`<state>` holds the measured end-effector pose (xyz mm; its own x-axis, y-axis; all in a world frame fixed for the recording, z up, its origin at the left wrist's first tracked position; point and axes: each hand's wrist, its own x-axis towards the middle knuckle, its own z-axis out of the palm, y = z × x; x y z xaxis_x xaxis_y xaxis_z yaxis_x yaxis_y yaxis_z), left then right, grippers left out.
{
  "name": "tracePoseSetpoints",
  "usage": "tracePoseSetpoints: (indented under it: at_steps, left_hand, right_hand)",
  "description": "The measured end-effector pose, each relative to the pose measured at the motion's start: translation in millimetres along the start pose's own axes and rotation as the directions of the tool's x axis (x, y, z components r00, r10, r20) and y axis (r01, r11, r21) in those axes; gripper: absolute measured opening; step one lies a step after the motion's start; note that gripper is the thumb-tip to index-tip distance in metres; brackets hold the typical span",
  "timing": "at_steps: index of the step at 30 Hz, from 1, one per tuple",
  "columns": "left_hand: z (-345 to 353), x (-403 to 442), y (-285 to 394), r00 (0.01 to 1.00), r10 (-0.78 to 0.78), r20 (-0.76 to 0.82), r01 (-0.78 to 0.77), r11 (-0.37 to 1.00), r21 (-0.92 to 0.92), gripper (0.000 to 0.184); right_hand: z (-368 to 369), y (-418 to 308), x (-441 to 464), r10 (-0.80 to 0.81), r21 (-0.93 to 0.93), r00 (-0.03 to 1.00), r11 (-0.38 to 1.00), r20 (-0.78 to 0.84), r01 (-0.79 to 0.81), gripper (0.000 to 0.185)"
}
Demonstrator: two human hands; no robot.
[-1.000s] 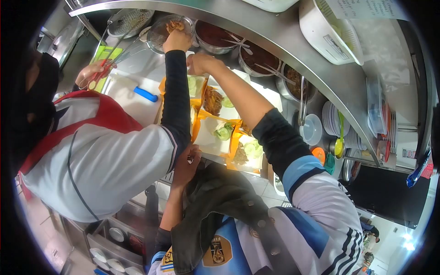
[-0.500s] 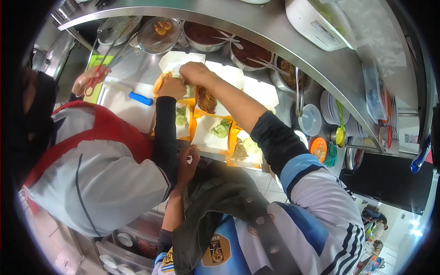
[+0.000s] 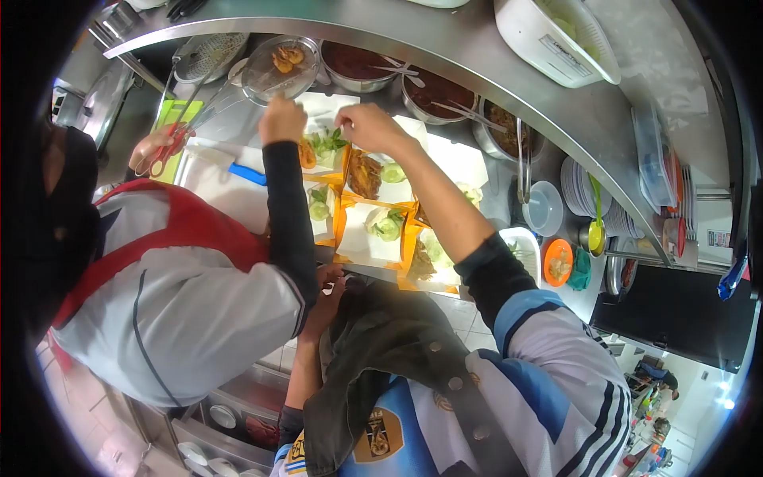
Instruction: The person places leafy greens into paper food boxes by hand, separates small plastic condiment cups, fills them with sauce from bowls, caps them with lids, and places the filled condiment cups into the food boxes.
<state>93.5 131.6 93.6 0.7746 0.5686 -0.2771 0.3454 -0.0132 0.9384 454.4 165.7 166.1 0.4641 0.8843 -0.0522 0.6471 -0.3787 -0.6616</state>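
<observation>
My right hand (image 3: 366,127) reaches over an open white box (image 3: 338,165) with green leaves (image 3: 324,143) and an orange piece in it. The fingers are pinched above the leaves; whatever they hold is too small to make out. Close by, another box holds browned fried meat (image 3: 364,173) and pale green slices (image 3: 392,172). Further boxes nearer me hold lettuce (image 3: 386,226). Low beside the counter edge, my left hand (image 3: 321,300) has curled fingers, partly hidden, with a small pale spot at them.
On my left a co-worker's right hand (image 3: 282,121) is beside a strainer (image 3: 280,73) with fried pieces; their other hand (image 3: 159,149) grips red-handled scissors (image 3: 163,155). Pots of sauce (image 3: 350,63) stand behind the boxes. A steel shelf (image 3: 445,60) overhangs. A blue-handled knife (image 3: 248,174) lies left.
My right hand has lifted slightly and moved right, uncovering the leaves. The co-worker's right hand has left the box and moved up-left towards the strainer. My left hand has dropped a little.
</observation>
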Motion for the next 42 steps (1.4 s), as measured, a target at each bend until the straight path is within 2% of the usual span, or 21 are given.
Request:
tracePoseSetpoints:
  at_steps: [5, 10, 12, 14, 15, 17, 19, 22, 24, 28, 29, 30, 32, 34, 35, 37, 38, 39, 40, 41, 42]
  left_hand:
    - [-1.3, 5.4, 27.2, 0.998, -0.027, 0.062, 0.025, 0.999, 0.036, 0.024]
    - [1.6, 6.9, 26.3, 0.995, -0.039, 0.092, 0.036, 0.999, 0.032, 0.026]
    - [2.4, 5.6, 24.5, 0.992, -0.041, 0.119, 0.039, 0.999, 0.026, 0.025]
    - [6.1, 3.6, 28.5, 0.990, -0.045, 0.133, 0.048, 0.999, -0.015, 0.024]
    - [9.3, 3.1, 30.6, 0.987, -0.047, 0.151, 0.056, 0.997, -0.055, 0.022]
    - [20.4, 6.9, 28.1, 0.992, -0.004, 0.126, 0.017, 0.994, -0.108, 0.021]
    - [32.2, 14.2, 32.0, 0.992, 0.043, 0.123, -0.023, 0.987, -0.160, 0.020]
    - [57.0, 30.2, 63.1, 0.955, 0.029, 0.296, 0.044, 0.971, -0.237, 0.016]
    - [79.4, 37.1, 75.4, 0.926, 0.111, 0.362, -0.027, 0.973, -0.231, 0.016]
    - [128.3, 40.3, 100.1, 0.824, 0.274, 0.496, -0.210, 0.961, -0.180, 0.016]
    - [137.6, 37.6, 106.2, 0.783, 0.304, 0.542, -0.250, 0.953, -0.172, 0.016]
    - [146.0, 33.1, 112.6, 0.790, 0.299, 0.536, -0.262, 0.954, -0.147, 0.016]
    - [161.8, 26.1, 124.2, 0.731, 0.162, 0.663, -0.150, 0.986, -0.076, 0.016]
    - [170.6, 17.5, 120.5, 0.713, 0.135, 0.688, -0.176, 0.984, -0.011, 0.019]
    - [175.7, 13.7, 116.2, 0.690, 0.108, 0.716, -0.192, 0.981, 0.037, 0.022]
    - [187.6, 8.1, 105.5, 0.712, 0.038, 0.701, -0.143, 0.985, 0.092, 0.025]
    - [191.9, 4.8, 102.9, 0.731, -0.026, 0.682, -0.092, 0.986, 0.136, 0.029]
    - [196.3, 1.6, 106.0, 0.734, -0.034, 0.678, -0.089, 0.985, 0.145, 0.029]
    - [201.8, -0.6, 111.7, 0.716, -0.074, 0.694, -0.098, 0.974, 0.205, 0.031]
    - [209.0, -2.7, 115.2, 0.693, -0.113, 0.712, -0.113, 0.959, 0.261, 0.034]
    - [218.3, -3.7, 113.9, 0.678, -0.112, 0.726, -0.117, 0.959, 0.258, 0.034]
  right_hand:
    - [19.0, 1.7, -7.5, -0.041, -0.129, 0.999, 0.991, -0.031, 0.036, 0.022]
    - [-1.8, -39.3, -33.7, -0.021, -0.187, 0.998, 0.982, 0.059, 0.031, 0.023]
    - [-7.7, -58.7, -73.4, -0.026, -0.027, 0.991, 0.999, 0.130, 0.029, 0.021]
    - [3.6, -59.4, -124.4, -0.166, 0.352, 0.957, 0.933, 0.236, 0.075, 0.020]
    - [2.5, -67.0, -156.5, -0.213, 0.370, 0.932, 0.924, 0.294, 0.094, 0.021]
    - [8.4, -70.4, -221.4, -0.114, 0.509, 0.828, 0.831, 0.549, -0.223, 0.024]
    - [46.8, -36.5, -288.5, -0.157, 0.618, 0.828, 0.742, 0.539, -0.262, 0.027]
    - [43.1, -15.4, -367.6, -0.028, 0.677, 0.853, 0.623, 0.521, -0.392, 0.033]
    - [23.7, -15.8, -407.9, 0.221, 0.718, 0.851, 0.460, 0.477, -0.522, 0.037]
    - [-18.0, 5.3, -469.7, 0.347, 0.531, 0.665, 0.409, 0.662, -0.742, 0.040]
    - [-14.8, 25.4, -490.3, 0.264, 0.582, 0.704, 0.413, 0.660, -0.701, 0.040]
    - [-21.0, 35.6, -504.7, 0.264, 0.549, 0.677, 0.424, 0.687, -0.721, 0.037]
    - [-22.2, 51.9, -527.5, 0.248, 0.525, 0.662, 0.442, 0.708, -0.727, 0.035]
    - [-6.6, 67.1, -554.8, 0.329, 0.388, 0.542, 0.430, 0.774, -0.815, 0.033]
    - [3.5, 76.4, -568.8, 0.320, 0.397, 0.549, 0.431, 0.772, -0.810, 0.033]
    - [25.4, 101.5, -597.0, 0.510, 0.212, 0.604, 0.630, 0.613, -0.747, 0.038]
    - [29.9, 125.4, -608.7, 0.542, 0.246, 0.528, 0.508, 0.654, -0.825, 0.040]
    - [36.3, 164.3, -630.5, 0.352, 0.265, 0.662, 0.716, 0.661, -0.645, 0.040]
    - [17.5, 162.2, -622.8, 0.508, 0.401, 0.591, 0.440, 0.627, -0.803, 0.040]
    - [-13.8, 150.4, -604.5, 0.638, 0.521, 0.464, 0.114, 0.615, -0.846, 0.040]
    - [-36.3, 146.1, -589.4, 0.660, 0.535, 0.501, 0.173, 0.560, -0.827, 0.043]
